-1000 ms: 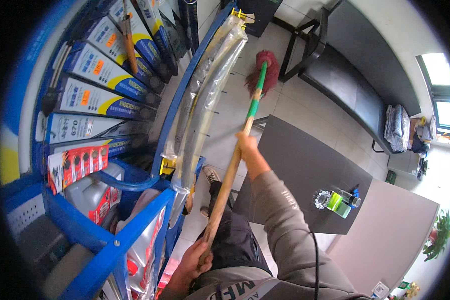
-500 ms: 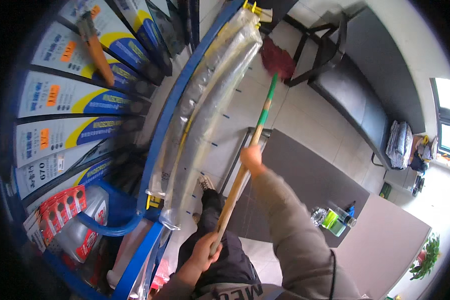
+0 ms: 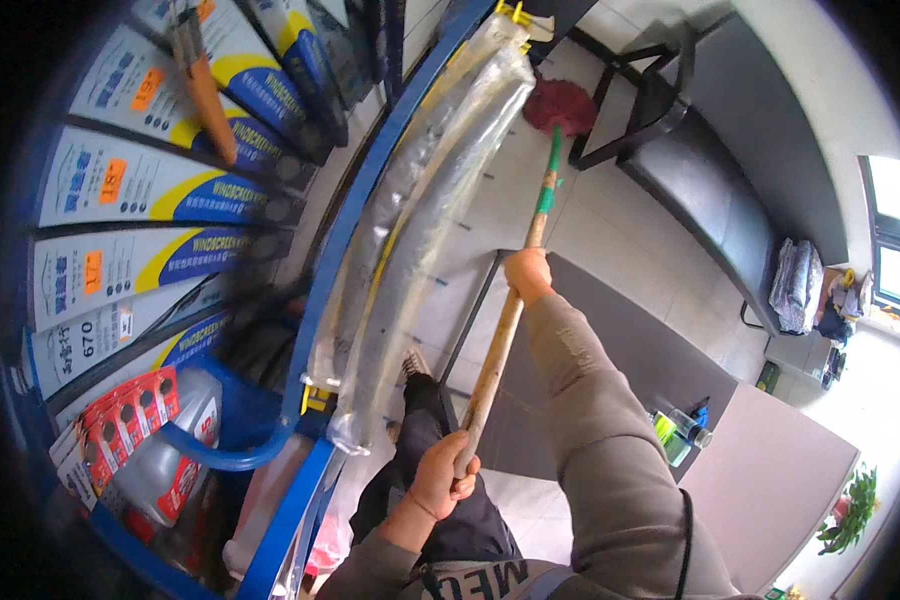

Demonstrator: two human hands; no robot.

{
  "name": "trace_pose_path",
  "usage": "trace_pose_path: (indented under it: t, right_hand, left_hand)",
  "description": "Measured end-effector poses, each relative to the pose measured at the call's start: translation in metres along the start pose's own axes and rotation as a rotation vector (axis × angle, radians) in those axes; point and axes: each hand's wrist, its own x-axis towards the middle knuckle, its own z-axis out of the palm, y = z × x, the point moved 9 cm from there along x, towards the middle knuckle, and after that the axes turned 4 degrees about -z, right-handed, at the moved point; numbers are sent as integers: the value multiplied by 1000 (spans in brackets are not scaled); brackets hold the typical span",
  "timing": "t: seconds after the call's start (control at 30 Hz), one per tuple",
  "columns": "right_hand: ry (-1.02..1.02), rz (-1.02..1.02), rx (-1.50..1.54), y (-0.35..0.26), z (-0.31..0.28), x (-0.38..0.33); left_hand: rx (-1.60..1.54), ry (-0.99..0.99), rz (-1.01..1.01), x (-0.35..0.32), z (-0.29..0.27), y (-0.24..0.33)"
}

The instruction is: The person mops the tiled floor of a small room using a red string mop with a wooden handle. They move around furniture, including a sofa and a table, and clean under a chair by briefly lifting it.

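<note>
A mop point(image 3: 498, 352) with a long wooden handle slants away from me, green tape wrapped around its far part. Its dark red head point(image 3: 560, 104) rests on the tiled floor beside the black bench's leg. My left hand point(image 3: 442, 478) is closed around the near end of the handle, in front of my legs. Farther up the handle my right hand point(image 3: 528, 274) grips it too, the arm stretched forward over the low table. Both hands are wrapped on the wood.
To the left a blue rack point(image 3: 322, 290) holds boxed wiper blades point(image 3: 120, 180), plastic-wrapped long strips point(image 3: 420, 220) and a grey jug point(image 3: 175, 470). A dark low table point(image 3: 610, 330) stands right of the handle, bearing a bottle point(image 3: 685, 430). Behind it runs a black bench point(image 3: 710, 190).
Both hands have moved slightly forward and to the right along with the handle. The mop head stays near the bench leg, looking a little more compact.
</note>
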Motion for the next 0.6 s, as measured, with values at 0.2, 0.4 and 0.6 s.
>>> trace_pose_path:
  t: [0.2,0.4,0.6]
  right_hand:
    - [139,-458,-756,12,62,-1]
    - [-51,-555,-823,-20,-5,75]
    - [-108,-823,-1043,-32,63,-48]
  left_hand:
    - [132,157,-12,-15,-60,1]
    - [183,9,36,22,27,25]
    - [165,124,91,-17,-56,6]
